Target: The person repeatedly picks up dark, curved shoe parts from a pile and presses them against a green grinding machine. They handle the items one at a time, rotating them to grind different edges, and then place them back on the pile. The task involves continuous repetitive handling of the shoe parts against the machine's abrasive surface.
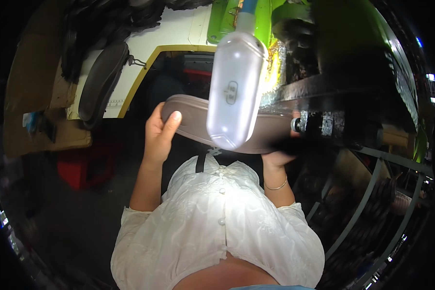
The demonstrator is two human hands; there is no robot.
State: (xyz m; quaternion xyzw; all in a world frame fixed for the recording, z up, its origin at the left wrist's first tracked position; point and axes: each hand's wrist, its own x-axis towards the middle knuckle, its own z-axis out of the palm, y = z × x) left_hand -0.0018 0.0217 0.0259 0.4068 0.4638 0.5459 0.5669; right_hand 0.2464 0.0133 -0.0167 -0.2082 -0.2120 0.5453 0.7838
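A greyish-brown shoe sole is held up crosswise in front of my chest, with a raised rim along its edge. My left hand grips its left end, thumb on the upper face and fingers behind. At the other end my right hand holds the sole from below, close to the machine's small round metal part. Shadow and the machine hide most of the right fingers. A long pale lamp hangs in front and covers the middle of the sole.
A dark sole lies on the white, yellow-edged tabletop, near a heap of dark pieces. The green machine stands at right. A red stool and cardboard are at left, a metal rack lower right.
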